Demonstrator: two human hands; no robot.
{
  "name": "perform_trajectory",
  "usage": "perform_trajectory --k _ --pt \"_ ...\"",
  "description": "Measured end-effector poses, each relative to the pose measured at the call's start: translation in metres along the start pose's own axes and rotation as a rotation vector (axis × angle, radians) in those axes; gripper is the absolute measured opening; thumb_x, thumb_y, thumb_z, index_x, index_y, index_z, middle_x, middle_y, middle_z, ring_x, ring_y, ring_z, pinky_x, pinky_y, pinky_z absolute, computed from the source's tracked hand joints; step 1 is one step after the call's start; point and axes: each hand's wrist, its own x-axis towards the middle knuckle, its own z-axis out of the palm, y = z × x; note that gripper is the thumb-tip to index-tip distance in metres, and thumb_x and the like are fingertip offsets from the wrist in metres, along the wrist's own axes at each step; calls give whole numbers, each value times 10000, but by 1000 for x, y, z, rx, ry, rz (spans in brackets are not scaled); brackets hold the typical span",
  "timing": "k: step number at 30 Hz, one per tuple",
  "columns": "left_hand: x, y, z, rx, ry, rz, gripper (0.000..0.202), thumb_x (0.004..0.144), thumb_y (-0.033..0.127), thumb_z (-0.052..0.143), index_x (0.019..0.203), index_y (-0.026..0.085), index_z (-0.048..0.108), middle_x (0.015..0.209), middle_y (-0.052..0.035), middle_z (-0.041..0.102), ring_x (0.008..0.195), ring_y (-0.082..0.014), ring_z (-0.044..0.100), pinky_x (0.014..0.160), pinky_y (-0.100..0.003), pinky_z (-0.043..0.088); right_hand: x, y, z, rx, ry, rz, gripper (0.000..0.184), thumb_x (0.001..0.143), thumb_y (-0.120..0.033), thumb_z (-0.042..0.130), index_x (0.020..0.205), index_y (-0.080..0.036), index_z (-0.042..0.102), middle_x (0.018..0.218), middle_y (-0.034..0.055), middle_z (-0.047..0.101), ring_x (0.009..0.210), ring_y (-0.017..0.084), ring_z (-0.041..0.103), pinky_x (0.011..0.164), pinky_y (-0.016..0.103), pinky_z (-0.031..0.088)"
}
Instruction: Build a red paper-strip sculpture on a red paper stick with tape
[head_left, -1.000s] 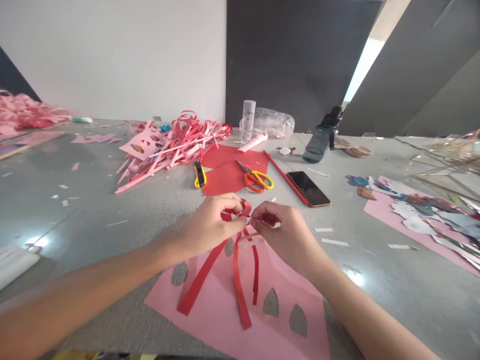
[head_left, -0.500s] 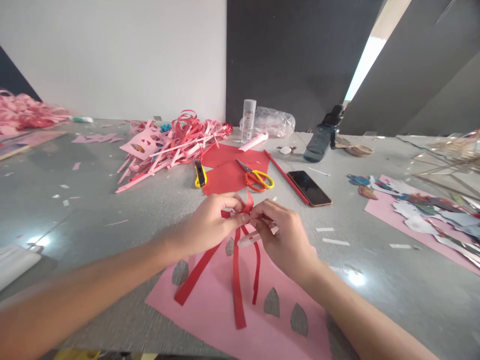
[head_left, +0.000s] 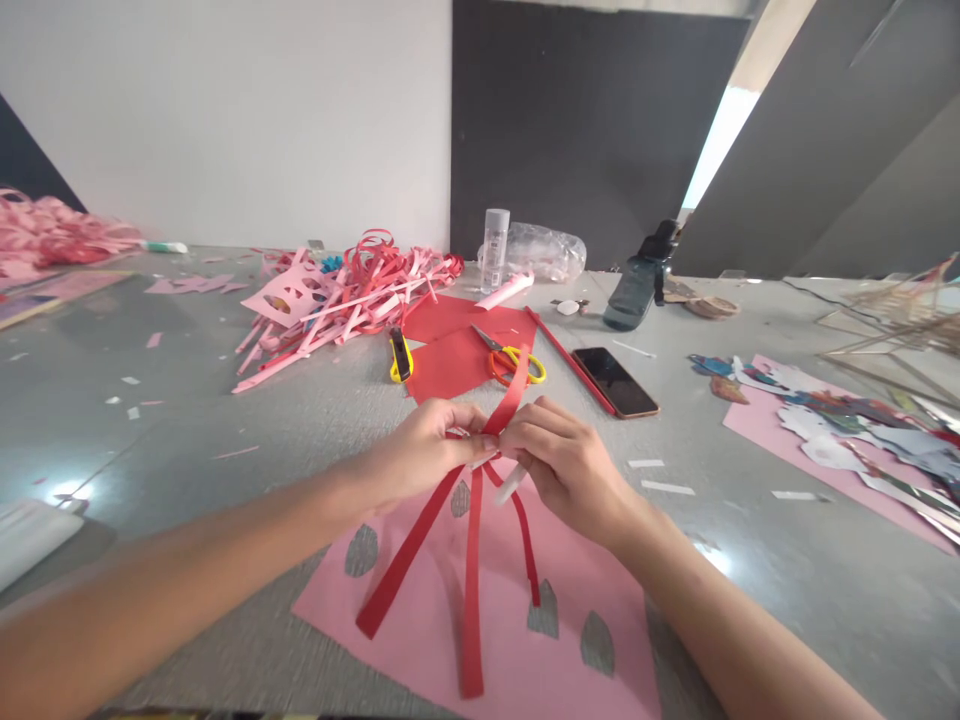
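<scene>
Both hands meet over the table's middle, pinching a bunch of red paper strips [head_left: 471, 560]. My left hand [head_left: 420, 455] has its fingers closed on the strips where they join. My right hand [head_left: 562, 465] is closed on the same joint, and a small white strip [head_left: 510, 485] pokes out from under its fingers. One red strip end sticks up between the hands; three long ends hang down onto a pink paper sheet [head_left: 577, 660] with leaf-shaped holes.
Beyond the hands lie red paper sheets [head_left: 450, 345], orange-yellow scissors [head_left: 514, 360], a yellow cutter [head_left: 400, 355], a phone [head_left: 615, 380] and a dark bottle [head_left: 637, 280]. A heap of pink and red strips [head_left: 345, 290] sits at the back left. Coloured cutouts on pink paper [head_left: 847, 430] lie right.
The curled red loop between my hands has straightened into an end pointing up. The hanging strips have shifted and stretched lower, and the white strip now points down from my right hand.
</scene>
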Motion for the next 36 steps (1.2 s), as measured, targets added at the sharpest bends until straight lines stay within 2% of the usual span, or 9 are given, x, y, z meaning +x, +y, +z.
perform_trajectory --k 3,7,12,16,19,22,25,31,36 --pt "3 -2 -6 17 12 12 183 835 376 735 857 196 758 891 -57 734 897 -247 669 845 -372 494 0 -1 -3 50 -33 -20 294 962 27 417 950 -200 603 944 63 672 854 197 542 752 334 461" --pt "6 2 -13 159 144 83 235 864 398 693 763 186 699 791 -27 668 773 -197 603 753 -325 441 0 -5 -8 121 -22 34 271 1001 -24 417 938 -209 604 930 51 648 864 186 562 776 339 471" --pt "7 7 -11 132 244 208 280 874 401 696 692 199 628 721 10 562 703 -159 512 703 -297 384 1 14 -25 139 77 377 63 996 -232 573 978 -215 632 927 38 616 795 164 565 710 301 488" --pt "14 -3 -19 -158 455 148 234 797 417 769 753 205 680 764 -8 621 764 -182 557 746 -302 412 -6 49 -35 154 214 646 279 929 -439 664 1081 -206 663 993 64 644 867 189 599 749 318 527" --pt "19 -7 -26 -221 516 191 284 770 417 789 676 198 635 796 -17 629 829 -187 556 809 -299 405 -15 73 -32 44 173 716 419 819 -330 755 1206 -197 665 1172 104 635 927 196 633 782 328 563" --pt "21 -5 -27 -212 550 221 303 750 425 794 660 195 617 786 -19 614 857 -197 540 828 -299 391 -22 87 -26 -68 69 729 508 744 -127 709 1247 -201 693 1141 102 655 878 186 660 752 318 573" --pt "19 -3 -26 -197 550 206 346 749 465 799 667 192 604 763 -12 580 835 -193 521 806 -294 376 -25 90 -23 -142 22 732 464 735 -30 646 1162 -173 754 1075 102 702 841 185 674 768 315 560" --pt "18 -9 -26 -229 503 173 404 745 503 823 679 190 576 757 4 562 793 -174 505 774 -282 358 -25 88 -23 -302 -40 751 416 816 30 551 1082 -166 804 1061 113 767 929 216 695 852 325 512" --pt "19 -15 -27 -257 500 165 386 768 507 816 713 189 605 798 1 606 842 -178 538 810 -278 365 -27 91 -23 -412 -86 767 428 888 -23 538 1227 -164 759 1092 124 748 982 227 682 884 323 486"
